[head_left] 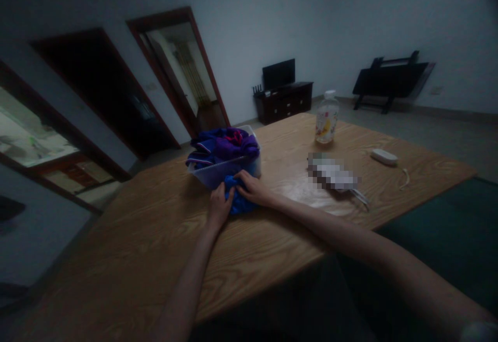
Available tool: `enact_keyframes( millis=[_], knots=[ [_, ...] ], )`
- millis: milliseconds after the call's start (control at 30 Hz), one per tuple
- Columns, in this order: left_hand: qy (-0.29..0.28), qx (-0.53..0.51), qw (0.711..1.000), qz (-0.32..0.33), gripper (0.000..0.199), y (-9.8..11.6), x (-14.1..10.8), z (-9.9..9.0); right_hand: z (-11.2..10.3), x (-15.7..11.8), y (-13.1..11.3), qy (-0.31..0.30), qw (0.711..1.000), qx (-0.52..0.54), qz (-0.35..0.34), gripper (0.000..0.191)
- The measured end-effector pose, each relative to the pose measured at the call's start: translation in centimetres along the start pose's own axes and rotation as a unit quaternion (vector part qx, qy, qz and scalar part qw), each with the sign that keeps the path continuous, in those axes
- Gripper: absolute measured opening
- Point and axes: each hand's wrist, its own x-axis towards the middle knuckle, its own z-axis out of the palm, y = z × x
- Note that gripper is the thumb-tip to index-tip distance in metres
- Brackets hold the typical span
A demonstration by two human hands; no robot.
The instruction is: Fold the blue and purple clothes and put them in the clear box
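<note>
A bunched piece of bright blue cloth [241, 204] lies on the wooden table, close against the near side of a clear plastic bin [218, 175]. My left hand [221, 204] grips its left side, fingers closed on the fabric. From the right, my right hand [252, 187] pinches the top of the same cloth. What kind of garment it is, I cannot make out. Heaped above the rim of the bin are folded dark blue and purple clothes [229, 147], with white-edged trim and a pink-red patch.
On the wooden table [155, 238] right of the bin stand a capped bottle [327, 119], a pixelated flat item [333, 173] with a cord and a white oblong device [384, 156] with a cable. Farther back are a cabinet [284, 103] with a screen and a folded black table [391, 80].
</note>
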Motion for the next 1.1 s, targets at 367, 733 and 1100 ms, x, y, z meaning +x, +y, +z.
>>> enact_keyframes(
  millis=[367, 733, 1100],
  knots=[
    [-0.015, 0.002, 1.000, 0.004, 0.034, 0.87, 0.14, -0.72, -0.24, 0.00, -0.36, -0.010, 1.000, -0.026, 0.002, 0.021],
    [-0.011, -0.002, 1.000, 0.004, 0.033, 0.56, 0.19, -0.52, -0.38, 0.06, -0.51, -0.016, 0.999, -0.036, 0.001, 0.020],
    [-0.011, -0.011, 1.000, 0.007, 0.032, 0.45, 0.20, -0.49, -0.20, 0.02, -0.08, -0.026, 0.998, -0.055, -0.009, 0.023]
  ],
)
